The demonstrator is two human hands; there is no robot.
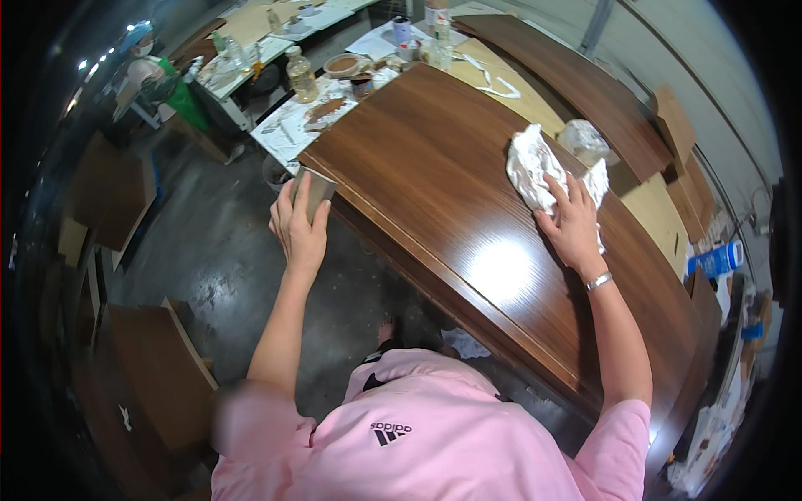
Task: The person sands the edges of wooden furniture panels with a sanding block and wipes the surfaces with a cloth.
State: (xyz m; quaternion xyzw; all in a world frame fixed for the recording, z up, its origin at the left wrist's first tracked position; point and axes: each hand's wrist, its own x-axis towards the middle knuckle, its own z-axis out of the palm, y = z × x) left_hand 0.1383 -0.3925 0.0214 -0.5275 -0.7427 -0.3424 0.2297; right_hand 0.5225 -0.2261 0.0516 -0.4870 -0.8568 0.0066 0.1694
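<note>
Both busy: L hand (298, 230) clamped on sanding block (319, 192), R hand (575, 227) spread on rag (528, 167); prob. edge-sanding, next needs light strokes.

Cloth (528, 167) on panel (418, 150), right side; bottle (300, 77) beyond, left.

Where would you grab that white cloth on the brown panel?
I'd pinch the white cloth by its bunched far-left folds, coming from above: they look loose and raised, while the person's right hand covers the nearer part.
</note>
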